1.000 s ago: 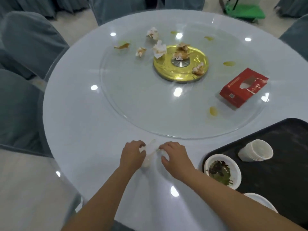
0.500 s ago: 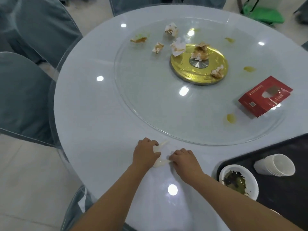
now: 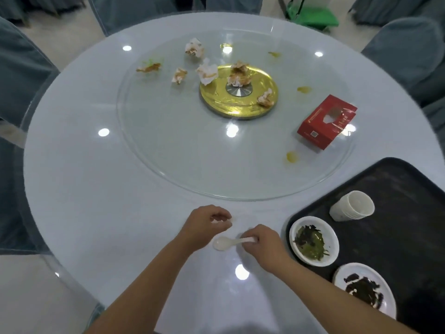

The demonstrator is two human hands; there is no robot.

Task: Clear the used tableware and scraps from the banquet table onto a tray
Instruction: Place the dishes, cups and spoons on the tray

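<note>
At the tabletop's near edge: the white spoon (image 3: 224,243) lies flat on the tabletop (image 3: 96,189), bowl end to the left, handle to the right, a short way left of the tray (image 3: 397,179).
Right hand: the right hand (image 3: 265,247) pinches the tip of the spoon's handle, its fingers (image 3: 252,237) curled down onto it.
Left hand: the left hand (image 3: 202,225) sits just above the spoon's bowl end, fingers curled round a white bit (image 3: 216,221) too blurred to name.
Change: a second ago both hands were bunched together over the spoon; now they have drawn apart and the whole spoon shows.
Meaning: the spoon looks gripped but not lifted, so the carry to the tray is probably next.
Tray: it already holds a bowl of scraps (image 3: 331,227) and stacked cups (image 3: 351,206).
Left to clear: crumpled napkins (image 3: 207,72) on the glass turntable (image 3: 192,153), well apart from both hands.
</note>
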